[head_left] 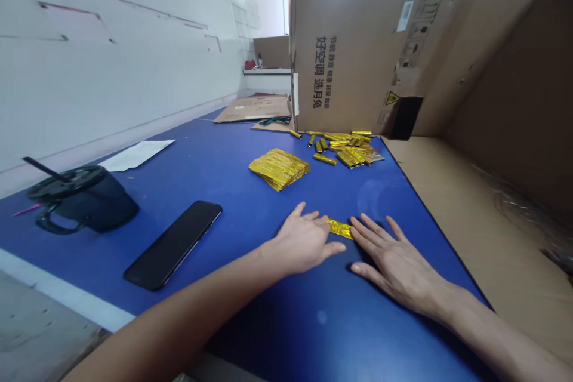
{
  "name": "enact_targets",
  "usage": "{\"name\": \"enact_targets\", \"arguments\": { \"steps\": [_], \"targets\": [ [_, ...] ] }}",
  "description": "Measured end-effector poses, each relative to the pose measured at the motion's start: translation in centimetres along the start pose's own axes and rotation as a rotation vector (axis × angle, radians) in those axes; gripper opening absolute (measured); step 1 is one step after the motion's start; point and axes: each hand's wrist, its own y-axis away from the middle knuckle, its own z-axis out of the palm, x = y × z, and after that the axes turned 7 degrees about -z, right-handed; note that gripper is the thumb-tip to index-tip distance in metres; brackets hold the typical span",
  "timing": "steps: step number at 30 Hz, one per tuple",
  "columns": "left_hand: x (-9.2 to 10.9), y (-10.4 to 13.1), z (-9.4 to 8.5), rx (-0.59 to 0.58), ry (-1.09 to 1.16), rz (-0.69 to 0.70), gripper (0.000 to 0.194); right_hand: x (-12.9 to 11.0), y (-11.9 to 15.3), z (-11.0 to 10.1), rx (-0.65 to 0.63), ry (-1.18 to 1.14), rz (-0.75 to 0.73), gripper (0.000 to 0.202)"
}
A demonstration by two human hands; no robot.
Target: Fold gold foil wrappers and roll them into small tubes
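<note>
A strip of shiny gold foil lies on the blue table between my two hands. The fingertips of my left hand rest at its left end, with the thumb stretched out below. My right hand lies flat with its fingers spread, fingertips on the strip's right end. Part of the strip may be hidden beneath the fingers. Beyond my left hand is a fanned stack of flat gold foil pieces. Farther back on the right, several small gold foil-wrapped sticks lie in a loose heap.
A dark phone and a dark lidded mug with a straw stand on the left, near a white paper. A large cardboard box rises behind the heap. Flat cardboard lies at the back. The table's right edge borders more cardboard.
</note>
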Motion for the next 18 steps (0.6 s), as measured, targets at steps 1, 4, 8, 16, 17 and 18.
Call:
{"name": "enact_targets", "arguments": {
  "steps": [1,4,8,16,17,18],
  "targets": [
    [-0.3,-0.2,0.0,0.004,-0.005,-0.017,0.051,-0.2,0.0,0.0,-0.007,-0.008,-0.026,0.063],
    [-0.4,-0.4,0.1,0.015,-0.034,-0.072,0.054,-0.7,0.0,0.0,-0.005,-0.019,-0.057,0.065],
    [1.0,0.3,0.5,0.063,-0.018,-0.048,0.072,-1.1,-0.1,0.1,0.022,-0.015,-0.036,0.065],
    [1.3,0.9,1.1,-0.221,0.199,0.084,0.088,-0.9,0.0,0.2,0.050,-0.050,-0.040,0.057],
    [0.9,0.7,1.1,-0.226,0.193,0.055,0.088,-1.0,0.0,0.1,0.053,-0.057,-0.038,0.057],
    [0.5,0.6,1.1,-0.228,0.181,0.033,0.088,-1.0,0.0,0.1,0.054,-0.064,-0.034,0.058]
  ]
}}
